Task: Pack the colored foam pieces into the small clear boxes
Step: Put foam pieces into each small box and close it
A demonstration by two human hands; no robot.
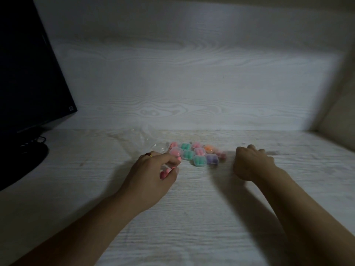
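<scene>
Several small clear boxes sit in a cluster mid-table, each with foam inside: a green one [199,160], a purple one [212,158], a pink one [199,151], an orange one [209,148] and a coral one [176,151]. My left hand [153,169], with a ring on one finger, is curled at the cluster's left edge and pinches pink foam pieces [164,173] and what looks like a clear box. My right hand [251,163] rests just right of the cluster with its fingers curled under; what it holds, if anything, is hidden.
A crumpled clear plastic bag [146,140] lies behind the boxes on the left. A dark monitor [28,77] on a round base with cables fills the far left. The white wood-grain table [192,217] meets a matching back wall, and a side wall closes the right.
</scene>
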